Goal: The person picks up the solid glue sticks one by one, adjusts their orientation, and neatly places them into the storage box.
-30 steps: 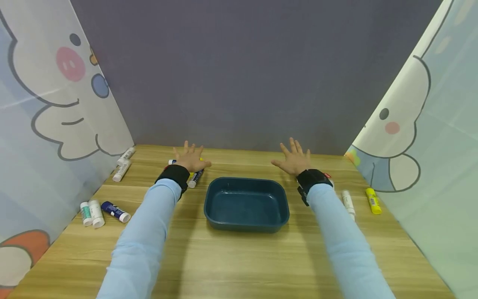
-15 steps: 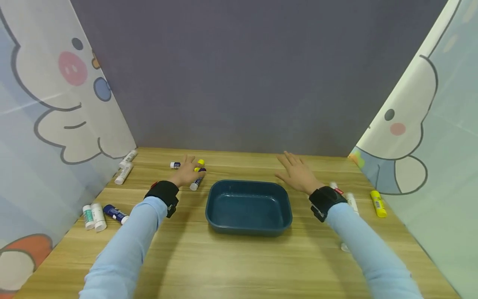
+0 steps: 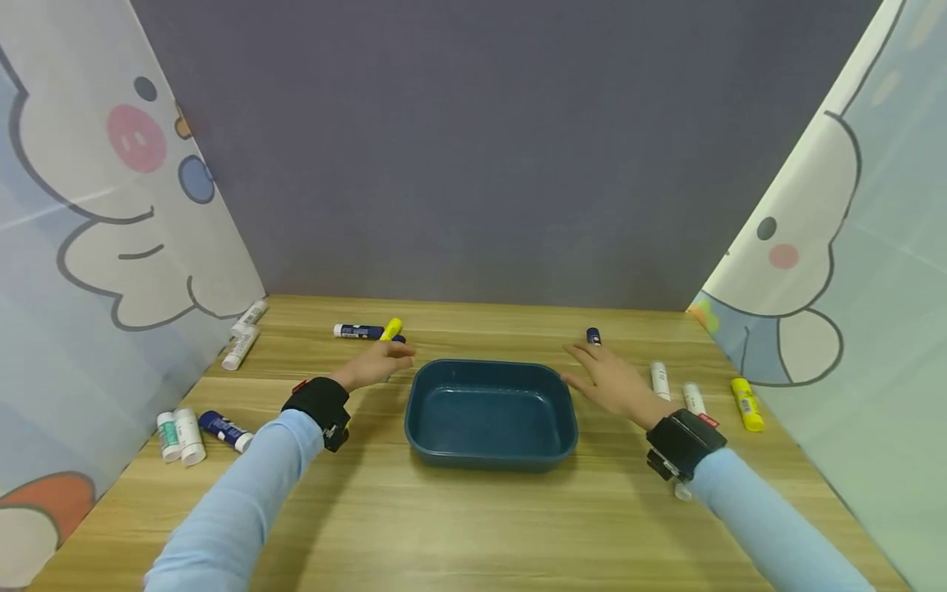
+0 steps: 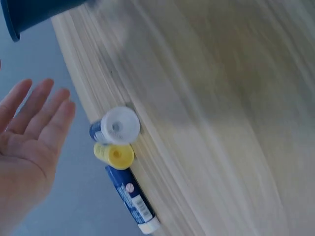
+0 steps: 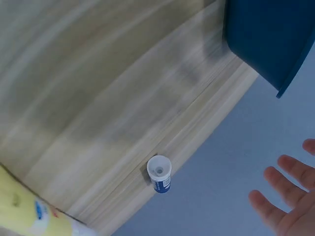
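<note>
My left hand (image 3: 376,364) hovers left of a dark teal bin (image 3: 491,415), fingers extended toward it and holding nothing. Just behind it lie a navy glue stick (image 3: 358,331), a yellow glue stick (image 3: 391,330) and another navy one, mostly hidden; the left wrist view shows this second navy glue stick (image 4: 115,126) end-on. At the bin's right side my right hand (image 3: 612,381) is spread and bare, apart from the things around it. Beyond its fingers, a small navy glue stick (image 3: 593,335) is partly covered; its white end (image 5: 159,167) faces the right wrist camera.
White glue sticks (image 3: 660,380) and a yellow one (image 3: 747,404) lie at the right. Toward the left are a navy glue stick (image 3: 225,430), white ones (image 3: 190,437) and more (image 3: 240,348) farther back. A grey wall (image 3: 473,164) closes the table's (image 3: 473,526) far edge.
Both hands have drawn back toward the person, the right one also moving rightward. Glue sticks behind each hand have come into fuller view. The bin has stayed in place.
</note>
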{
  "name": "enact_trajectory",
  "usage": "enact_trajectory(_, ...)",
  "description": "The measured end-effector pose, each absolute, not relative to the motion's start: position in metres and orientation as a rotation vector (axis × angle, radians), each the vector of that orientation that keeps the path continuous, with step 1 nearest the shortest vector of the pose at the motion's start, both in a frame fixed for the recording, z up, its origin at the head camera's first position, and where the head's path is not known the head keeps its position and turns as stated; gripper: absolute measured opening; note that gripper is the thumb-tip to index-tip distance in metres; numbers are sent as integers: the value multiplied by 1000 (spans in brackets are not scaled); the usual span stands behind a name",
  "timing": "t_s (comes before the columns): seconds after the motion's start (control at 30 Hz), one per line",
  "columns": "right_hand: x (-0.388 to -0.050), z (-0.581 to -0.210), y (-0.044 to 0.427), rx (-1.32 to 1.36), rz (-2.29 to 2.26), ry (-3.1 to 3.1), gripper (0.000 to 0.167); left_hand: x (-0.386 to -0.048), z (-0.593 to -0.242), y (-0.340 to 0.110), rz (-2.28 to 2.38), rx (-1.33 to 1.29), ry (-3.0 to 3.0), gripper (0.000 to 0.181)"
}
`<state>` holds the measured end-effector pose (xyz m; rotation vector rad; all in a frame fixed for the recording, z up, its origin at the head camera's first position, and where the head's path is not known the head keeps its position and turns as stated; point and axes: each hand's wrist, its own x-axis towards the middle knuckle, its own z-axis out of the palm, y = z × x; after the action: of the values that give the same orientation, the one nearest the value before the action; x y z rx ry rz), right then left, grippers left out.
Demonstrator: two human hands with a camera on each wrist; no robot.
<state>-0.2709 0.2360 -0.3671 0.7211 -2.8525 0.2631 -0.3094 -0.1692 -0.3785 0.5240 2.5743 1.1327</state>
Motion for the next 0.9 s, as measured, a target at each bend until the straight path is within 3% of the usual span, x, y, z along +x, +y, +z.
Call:
enact_trajectory(0.37,-247,-370,257,659,293,-2873,58,-315,-385,-148,1257,575,2423,46)
enact_trajectory(0.9,-245,-381,275,579,317,-2927,54,-321,-393,-140,1225,540,2489,38)
